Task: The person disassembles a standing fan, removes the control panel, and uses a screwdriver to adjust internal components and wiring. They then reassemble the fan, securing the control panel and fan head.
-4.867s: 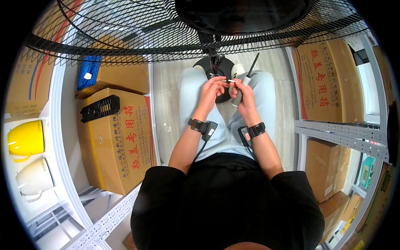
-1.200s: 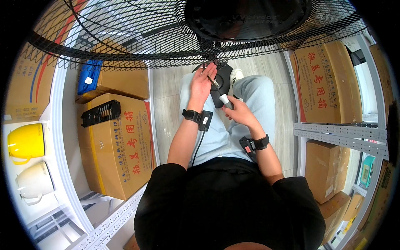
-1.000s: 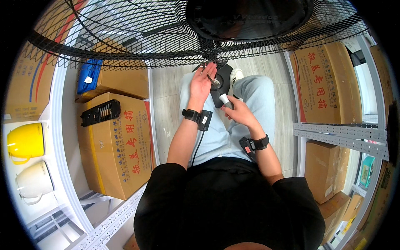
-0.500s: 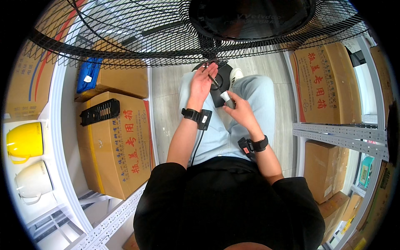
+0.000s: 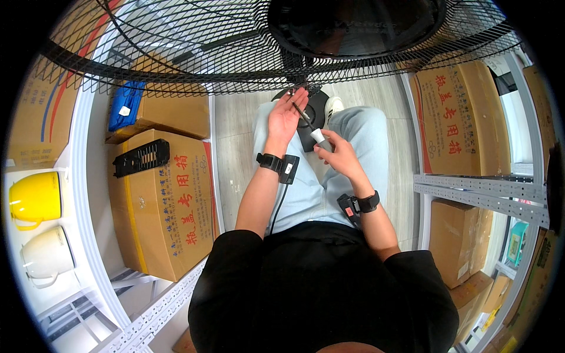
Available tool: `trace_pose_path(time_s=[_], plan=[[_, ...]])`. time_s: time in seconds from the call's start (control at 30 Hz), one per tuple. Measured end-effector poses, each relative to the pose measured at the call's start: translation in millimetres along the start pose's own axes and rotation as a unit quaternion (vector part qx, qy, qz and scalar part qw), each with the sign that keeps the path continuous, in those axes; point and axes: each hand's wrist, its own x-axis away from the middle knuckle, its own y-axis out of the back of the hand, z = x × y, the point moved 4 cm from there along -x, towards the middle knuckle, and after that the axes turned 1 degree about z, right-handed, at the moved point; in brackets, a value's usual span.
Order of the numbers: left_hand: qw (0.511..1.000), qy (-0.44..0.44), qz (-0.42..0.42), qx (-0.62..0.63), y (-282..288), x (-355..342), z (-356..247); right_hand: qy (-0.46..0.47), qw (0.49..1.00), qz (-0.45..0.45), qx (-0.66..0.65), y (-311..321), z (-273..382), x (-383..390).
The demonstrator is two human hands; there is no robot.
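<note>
My right hand (image 5: pixel 340 154) is closed around the grey-and-white handle of a screwdriver (image 5: pixel 318 136). Its dark shaft slants up and left, and the tip reaches the fingers of my left hand (image 5: pixel 283 119). That hand is palm up with its fingers stretched out, just below the fan's black wire guard (image 5: pixel 194 82). Something small and shiny shows by the left fingertips, too small to name. Beyond both hands, the fan's round black base (image 5: pixel 316 105) stands on the floor between my legs.
The fan's dark motor housing (image 5: pixel 356 26) hangs over the top of the view. Shelves flank me: a large carton (image 5: pixel 159 206) with a black slotted plastic part (image 5: pixel 141 157) on the left, another carton (image 5: pixel 462 117) on the right. Yellow (image 5: pixel 35 200) and white (image 5: pixel 48 253) mugs stand far left.
The screwdriver and my right hand have shifted very slightly up and to the left. My left hand stays nearly in place, fingers still stretched.
</note>
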Motion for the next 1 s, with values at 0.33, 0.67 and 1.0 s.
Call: trace_pose_path(time_s=[0.33, 0.67, 1.0], plan=[[0.999, 0.013, -0.003, 0.032, -0.9, 0.2, -2.7, 0.005, 0.998, -0.003, -0.064, 1.3, -0.9, -1.5], [0.946, -0.052, -0.134, -0.289, 35.7, -41.6, -13.9, -0.014, 0.986, 0.007, -0.163, 15.1, 9.0, 5.3], [0.515, -0.324, 0.074, -0.790, 120.4, -107.7, 0.1, -0.031, 0.991, 0.000, -0.127, 23.1, 11.5, 5.6]])
